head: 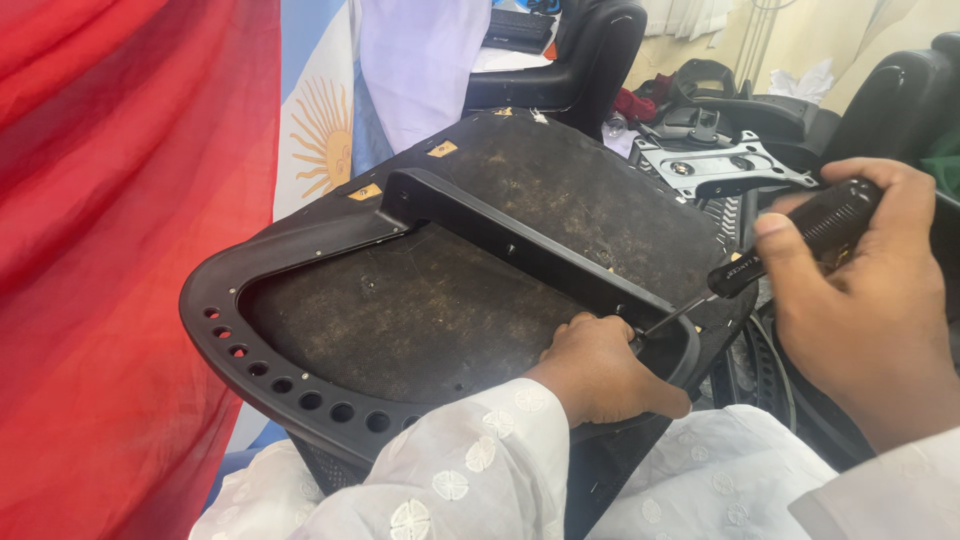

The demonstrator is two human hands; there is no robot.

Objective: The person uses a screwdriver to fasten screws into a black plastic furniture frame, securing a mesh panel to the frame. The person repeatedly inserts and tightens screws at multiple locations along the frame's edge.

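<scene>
Stiff, bulky chair seat base (430, 300), probably awkward rather than heavy: left hand (600, 370) clamped on near plastic rim. Right hand (860, 300) closed around screwdriver (790, 245), tip near frame corner.

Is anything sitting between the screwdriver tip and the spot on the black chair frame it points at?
Nothing visible. The right hand holds the screwdriver, its shaft running clear to the black frame. The left hand grips the frame beside the tip, close enough that the contact point itself is hard to see.
</scene>
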